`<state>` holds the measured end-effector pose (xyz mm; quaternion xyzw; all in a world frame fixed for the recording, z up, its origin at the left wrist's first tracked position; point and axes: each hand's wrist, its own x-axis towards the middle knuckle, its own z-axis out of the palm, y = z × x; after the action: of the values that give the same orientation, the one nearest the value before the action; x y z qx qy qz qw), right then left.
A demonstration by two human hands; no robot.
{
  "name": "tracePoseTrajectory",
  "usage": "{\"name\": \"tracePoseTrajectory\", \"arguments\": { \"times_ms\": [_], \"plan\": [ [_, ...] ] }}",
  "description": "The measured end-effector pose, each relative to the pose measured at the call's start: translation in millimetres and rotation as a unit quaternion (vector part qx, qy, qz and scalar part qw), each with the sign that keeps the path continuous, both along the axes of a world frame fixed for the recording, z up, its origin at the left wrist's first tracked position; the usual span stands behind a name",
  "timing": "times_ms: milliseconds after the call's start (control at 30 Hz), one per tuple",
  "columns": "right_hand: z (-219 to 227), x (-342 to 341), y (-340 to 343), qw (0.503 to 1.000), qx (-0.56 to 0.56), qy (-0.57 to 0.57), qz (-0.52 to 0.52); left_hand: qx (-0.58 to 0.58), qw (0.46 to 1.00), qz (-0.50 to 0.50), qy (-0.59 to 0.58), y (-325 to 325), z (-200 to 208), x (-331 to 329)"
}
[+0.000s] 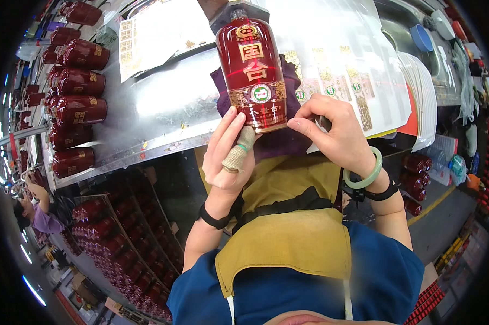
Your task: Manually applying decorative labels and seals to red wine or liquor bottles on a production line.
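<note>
A dark red glass bottle (251, 70) with gold lettering and a round green-and-white emblem lies with its neck pointing away from me, on a dark purple cloth (290, 76). My left hand (229, 154) grips its lower left end, two fingertips on the glass; a fabric finger cover (237, 157) wraps one finger. Beside the lower right corner is my right hand (336, 130), its thumb and index finger pinched together. Whatever may be between those tips is too small to make out. Right of the bottle lie sheets of gold decals (327, 73) with green round emblems.
Several red bottles (82, 82) line the table's left end. A paper sheet with labels (141, 40) lies at the far left. Racks of bottles (120, 238) stand below left. A blue cup (421, 38) is at far right. Another person (44, 216) works at left.
</note>
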<state>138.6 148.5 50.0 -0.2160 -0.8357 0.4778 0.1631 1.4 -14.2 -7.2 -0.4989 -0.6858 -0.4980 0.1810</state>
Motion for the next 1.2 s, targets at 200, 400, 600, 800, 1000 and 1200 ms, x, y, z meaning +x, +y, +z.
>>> {"name": "tracePoseTrajectory", "arguments": {
  "times_ms": [200,400,600,800,1000,1200],
  "plan": [
    [4,3,3,1.000,-0.016,-0.022,-0.011,-0.031,0.998,-0.014,0.061,-6,-4,0],
    [2,3,5,0.999,-0.021,-0.043,-0.008,-0.058,0.988,0.008,0.139,-2,2,6],
    [-2,1,4,1.000,-0.022,-0.013,-0.009,-0.030,0.998,-0.037,0.036,4,5,1],
    [4,3,1,1.000,-0.026,-0.015,-0.003,-0.024,0.998,-0.012,0.056,-4,-1,-3],
    [8,6,3,0.999,-0.028,-0.043,-0.007,-0.023,0.996,-0.022,0.081,-5,-3,0],
    [1,4,4,1.000,-0.011,-0.024,-0.003,-0.063,0.992,-0.005,0.113,0,7,8]
  ]
}}
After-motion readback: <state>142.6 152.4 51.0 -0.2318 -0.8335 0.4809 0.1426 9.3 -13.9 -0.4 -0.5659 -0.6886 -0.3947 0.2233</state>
